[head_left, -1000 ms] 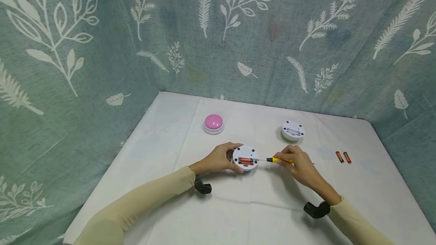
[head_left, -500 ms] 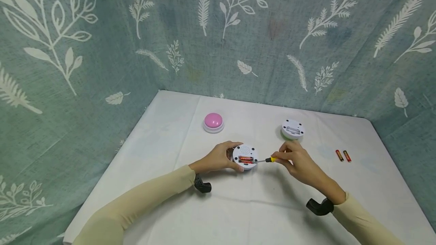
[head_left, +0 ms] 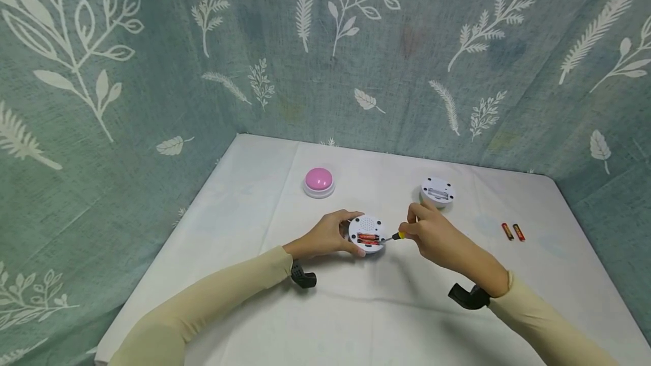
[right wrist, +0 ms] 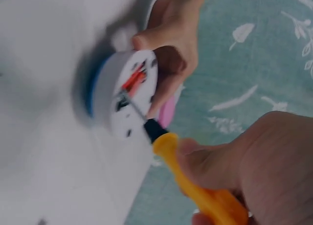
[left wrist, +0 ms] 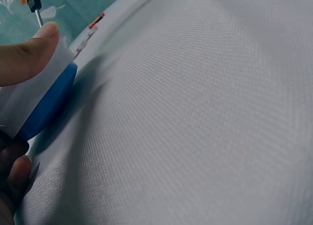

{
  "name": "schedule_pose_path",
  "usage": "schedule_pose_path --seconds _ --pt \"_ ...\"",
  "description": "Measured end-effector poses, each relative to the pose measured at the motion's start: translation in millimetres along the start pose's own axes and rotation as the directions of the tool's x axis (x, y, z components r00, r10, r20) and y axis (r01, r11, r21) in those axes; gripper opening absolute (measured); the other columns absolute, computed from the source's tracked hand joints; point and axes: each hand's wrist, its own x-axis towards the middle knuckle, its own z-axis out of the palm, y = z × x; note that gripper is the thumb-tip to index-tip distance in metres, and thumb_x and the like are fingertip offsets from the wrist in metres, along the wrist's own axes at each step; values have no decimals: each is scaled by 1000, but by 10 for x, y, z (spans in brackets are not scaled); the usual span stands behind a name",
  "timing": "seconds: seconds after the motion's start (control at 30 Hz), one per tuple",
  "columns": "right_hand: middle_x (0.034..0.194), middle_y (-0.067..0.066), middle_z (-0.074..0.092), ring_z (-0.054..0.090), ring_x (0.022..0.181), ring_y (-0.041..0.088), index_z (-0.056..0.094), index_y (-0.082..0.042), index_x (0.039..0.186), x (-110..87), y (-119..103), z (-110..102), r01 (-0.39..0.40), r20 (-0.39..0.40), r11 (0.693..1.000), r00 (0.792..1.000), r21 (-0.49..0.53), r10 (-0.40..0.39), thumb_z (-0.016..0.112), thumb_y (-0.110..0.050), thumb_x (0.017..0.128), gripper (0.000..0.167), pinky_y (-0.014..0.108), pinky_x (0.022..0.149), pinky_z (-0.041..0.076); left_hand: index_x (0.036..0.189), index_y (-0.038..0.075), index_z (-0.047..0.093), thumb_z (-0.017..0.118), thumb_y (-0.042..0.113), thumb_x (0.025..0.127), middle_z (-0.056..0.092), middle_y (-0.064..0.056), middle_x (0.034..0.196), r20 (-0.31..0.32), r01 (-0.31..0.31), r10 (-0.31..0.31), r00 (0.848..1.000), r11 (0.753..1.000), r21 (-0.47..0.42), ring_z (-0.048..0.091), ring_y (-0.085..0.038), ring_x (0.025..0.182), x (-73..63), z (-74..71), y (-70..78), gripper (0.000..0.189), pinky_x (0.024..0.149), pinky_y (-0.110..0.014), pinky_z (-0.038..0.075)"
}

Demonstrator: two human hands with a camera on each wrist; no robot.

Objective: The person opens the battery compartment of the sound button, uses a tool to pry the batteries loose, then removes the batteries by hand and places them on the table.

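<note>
My left hand point(head_left: 325, 236) grips a round push-button buzzer point(head_left: 367, 223) from its left side, thumb in front. It is turned over, white base up, with its blue underside showing in the left wrist view. Red batteries point(head_left: 368, 236) lie in its uncovered battery compartment. Curled round the yellow handle of a screwdriver point(right wrist: 195, 191), my right hand point(head_left: 437, 236) stands just right of the buzzer. The metal shaft slants down to the left, its tip at the right end of the compartment. In the head view, the fingers hide most of the handle.
A pink-topped button point(head_left: 319, 179) stands upright behind my left hand. Another upturned buzzer point(head_left: 437, 190), its battery compartment bare, sits behind my right hand. Two loose batteries point(head_left: 512, 231) lie at the right on the white tablecloth point(head_left: 254, 185). A leaf-patterned curtain point(head_left: 386, 44) rises behind.
My right hand has moved left, closer to the buzzer, and the screwdriver has gone from nearly level to slanting down. My left hand and the buzzer stay in place.
</note>
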Motion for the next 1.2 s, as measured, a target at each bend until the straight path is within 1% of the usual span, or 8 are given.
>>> schedule_pose_path --seconds 0.2,0.4,0.63,0.8,0.9,1.03,1.1,1.2 --pt "83 2 48 34 79 21 80 -9 88 83 -69 -74 25 68 997 998 -77 -20 78 11 82 22 31 69 36 151 15 53 99 36 66 62 4 118 10 -2 3 1000 1000 -20 59 -15 97 -5 2 26 99 82 -28 51" --pt "82 2 49 35 78 20 80 -9 88 83 -74 -86 31 70 997 997 -74 -26 77 13 82 23 31 69 36 150 14 53 100 34 66 62 3 118 1 -3 3 1000 1000 -1 60 -14 97 5 12 37 98 83 -29 51" --pt "82 2 48 33 78 19 79 -8 89 69 -71 -83 33 70 997 997 -71 -28 78 15 80 24 31 68 36 150 14 53 99 38 65 62 5 120 2 -16 16 1000 1000 25 59 -13 102 8 12 42 100 88 -31 51" --pt "79 1 44 32 77 21 76 -8 82 115 -138 -96 51 95 987 995 -155 -37 73 21 74 30 34 71 32 149 14 54 99 39 66 62 5 119 1 -29 29 1000 999 43 59 -13 102 14 13 52 98 88 -31 51" --pt "78 2 43 31 76 22 73 -7 79 157 -196 -101 83 116 966 992 -244 -56 73 19 70 28 36 73 30 148 13 55 99 39 65 63 5 119 -2 -27 27 1000 999 35 60 -13 102 17 17 60 97 89 -32 51" --pt "79 5 45 32 75 23 71 -6 77 196 -248 -93 130 132 935 987 -329 -90 76 14 70 21 37 74 30 148 12 56 100 38 65 64 6 119 -6 -20 20 1000 1000 24 61 -13 101 18 23 67 98 89 -32 52" --pt "80 4 45 32 76 23 70 -7 77 193 -238 -82 111 125 948 989 -300 -76 75 15 71 24 37 73 31 148 12 56 100 38 65 64 5 120 -7 -20 20 1000 1000 24 62 -12 101 16 24 72 98 88 -31 52" --pt "81 2 45 33 78 22 72 -9 80 147 -172 -57 44 85 983 996 -178 -29 75 19 74 29 34 72 33 148 12 56 100 37 64 64 5 119 -14 -20 20 1000 999 34 62 -11 100 16 26 64 98 88 -30 52"
